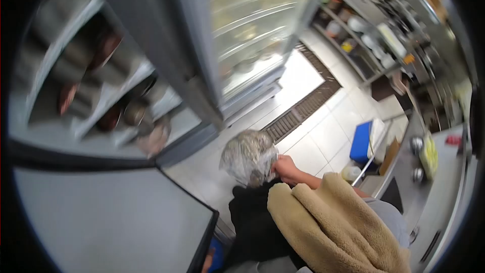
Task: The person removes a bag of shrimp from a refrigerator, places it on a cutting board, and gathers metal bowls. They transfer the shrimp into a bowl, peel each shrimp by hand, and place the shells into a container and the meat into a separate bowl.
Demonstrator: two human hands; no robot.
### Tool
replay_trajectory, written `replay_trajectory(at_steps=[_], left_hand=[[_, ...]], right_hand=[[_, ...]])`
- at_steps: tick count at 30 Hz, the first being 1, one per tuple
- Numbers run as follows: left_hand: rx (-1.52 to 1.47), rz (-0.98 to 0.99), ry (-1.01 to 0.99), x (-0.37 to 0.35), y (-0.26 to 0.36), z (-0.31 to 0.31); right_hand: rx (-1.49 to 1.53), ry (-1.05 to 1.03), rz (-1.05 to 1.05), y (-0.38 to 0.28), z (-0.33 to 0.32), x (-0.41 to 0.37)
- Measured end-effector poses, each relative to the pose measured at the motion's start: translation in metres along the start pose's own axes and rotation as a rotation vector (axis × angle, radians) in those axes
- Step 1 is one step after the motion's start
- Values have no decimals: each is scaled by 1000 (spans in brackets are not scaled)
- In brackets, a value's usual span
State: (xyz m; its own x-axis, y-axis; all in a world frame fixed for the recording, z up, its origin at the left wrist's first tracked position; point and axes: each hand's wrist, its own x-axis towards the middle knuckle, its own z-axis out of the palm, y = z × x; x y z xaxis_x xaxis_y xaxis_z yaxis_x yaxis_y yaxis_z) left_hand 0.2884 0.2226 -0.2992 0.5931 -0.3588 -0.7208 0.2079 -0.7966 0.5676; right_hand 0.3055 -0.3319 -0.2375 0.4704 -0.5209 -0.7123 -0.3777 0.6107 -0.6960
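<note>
My right hand [287, 168] is closed on the gathered edge of a clear plastic bag [248, 157]. The bag hangs above the tiled floor, bulging with greyish contents that I cannot make out. At the bottom, a sliver of skin, probably my left hand [207, 261], shows beside the edge of the open refrigerator door [116, 217]; its fingers are hidden. To the left, the refrigerator interior shows blurred containers and a small bagged item [154, 139] on its shelves. A beige towel [328, 217] drapes over my front, beside a black cloth or garment [255, 222].
A glass-fronted refrigerator [252, 25] with lit shelves stands ahead. A floor drain grate [298, 114] crosses the white tiles. On the right are a blue and white box [361, 141], a steel counter [422, 192] and shelving [348, 35] with kitchenware.
</note>
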Motion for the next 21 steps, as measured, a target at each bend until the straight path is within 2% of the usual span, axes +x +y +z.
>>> replay_trajectory(at_steps=[1, 3, 5, 8, 13, 14, 15, 17, 18, 19, 21], left_hand=[[48, 45, -47, 16, 15, -2], [149, 120, -138, 41, 44, 0], [242, 173, -209, 65, 83, -2], [400, 261, -302, 110, 149, 14], [642, 395, -363, 203, 285, 72], [517, 244, -380, 237, 295, 86], [549, 255, -389, 256, 323, 99], [509, 73, -236, 279, 376, 130], [353, -4, -241, 288, 400, 144], [346, 3, -252, 296, 423, 163], [-14, -81, -241, 303, 460, 191]], right_hand=[[-97, 77, -53, -15, -25, -24], [-101, 172, -79, -31, -76, -55], [-68, 260, 0, -73, -106, -92], [170, 330, -150, -24, -203, -45], [254, 492, -163, -72, -322, -25], [227, 536, -182, -82, -345, -21], [257, 554, -180, -104, -365, -25], [200, 583, -75, -159, -407, -36], [201, 597, -77, -161, -435, -19], [204, 649, -143, -151, -465, 9], [195, 692, -206, -166, -514, 42]])
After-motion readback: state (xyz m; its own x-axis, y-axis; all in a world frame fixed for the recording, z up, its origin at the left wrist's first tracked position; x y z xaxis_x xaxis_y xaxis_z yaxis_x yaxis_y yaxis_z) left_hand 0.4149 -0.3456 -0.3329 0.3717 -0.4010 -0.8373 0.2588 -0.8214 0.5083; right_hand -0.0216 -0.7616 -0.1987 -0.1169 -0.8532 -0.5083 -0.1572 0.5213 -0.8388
